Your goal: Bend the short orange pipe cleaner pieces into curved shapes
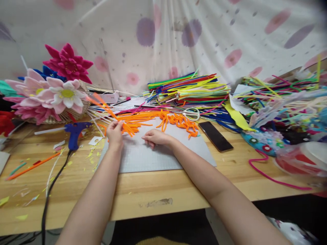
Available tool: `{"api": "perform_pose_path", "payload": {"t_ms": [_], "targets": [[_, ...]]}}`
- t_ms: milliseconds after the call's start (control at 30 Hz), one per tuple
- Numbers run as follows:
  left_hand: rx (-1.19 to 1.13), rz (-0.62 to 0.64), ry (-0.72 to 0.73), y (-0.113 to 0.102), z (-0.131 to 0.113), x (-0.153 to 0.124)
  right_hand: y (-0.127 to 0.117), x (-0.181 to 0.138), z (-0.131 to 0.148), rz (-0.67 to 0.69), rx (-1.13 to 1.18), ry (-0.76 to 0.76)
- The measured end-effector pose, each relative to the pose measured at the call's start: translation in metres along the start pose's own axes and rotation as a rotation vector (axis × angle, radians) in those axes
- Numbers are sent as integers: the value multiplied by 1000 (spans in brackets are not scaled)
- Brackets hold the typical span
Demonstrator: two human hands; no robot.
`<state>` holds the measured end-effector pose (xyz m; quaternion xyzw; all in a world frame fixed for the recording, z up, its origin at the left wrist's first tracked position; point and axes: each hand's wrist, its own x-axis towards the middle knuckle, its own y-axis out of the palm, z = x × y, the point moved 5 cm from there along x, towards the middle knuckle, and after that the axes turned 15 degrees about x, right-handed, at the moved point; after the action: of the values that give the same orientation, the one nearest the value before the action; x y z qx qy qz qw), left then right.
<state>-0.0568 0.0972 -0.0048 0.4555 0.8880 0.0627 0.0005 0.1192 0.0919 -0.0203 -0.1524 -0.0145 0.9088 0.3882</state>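
Observation:
My left hand (114, 132) is closed around a bunch of orange pipe cleaners (108, 108) that stick up and to the left from my fingers. My right hand (156, 136) rests on the grey cutting mat (153, 154) with its fingers curled, and whether it holds anything is hidden. A pile of short bent orange pipe cleaner pieces (178, 121) lies on the mat just beyond both hands. White-handled scissors (192, 113) lie behind that pile.
A blue glue gun (75, 132) with a black cord lies left of the mat. Pink felt flowers (51, 92) fill a basket at far left. A black phone (216, 136) lies right of the mat. Stacks of coloured pipe cleaners (194, 88) crowd the back and right.

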Motion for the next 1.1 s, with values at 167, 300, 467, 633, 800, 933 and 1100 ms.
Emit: {"api": "perform_pose_path", "payload": {"t_ms": [167, 300, 467, 633, 800, 933, 1100], "targets": [[-134, 215, -186, -7, 9, 9, -13, 1, -4, -91, 124, -34], [-165, 245, -155, -5, 14, 7, -19, 14, -10, -284, 2, -4], [-205, 273, -198, 0, 12, 2, -20, 30, 9, -610, -366, -139], [-312, 371, -346, 1, 9, -4, -8, 47, 16, -571, -477, -185], [-357, 415, -351, 5, 12, -3, -23, 32, 14, -468, -234, -298], [-221, 499, -349, 15, 18, -9, -41, 3, 1, -367, 93, -235], [-150, 606, -334, 26, 11, -23, -50, -20, -8, -310, 242, -253]]}}
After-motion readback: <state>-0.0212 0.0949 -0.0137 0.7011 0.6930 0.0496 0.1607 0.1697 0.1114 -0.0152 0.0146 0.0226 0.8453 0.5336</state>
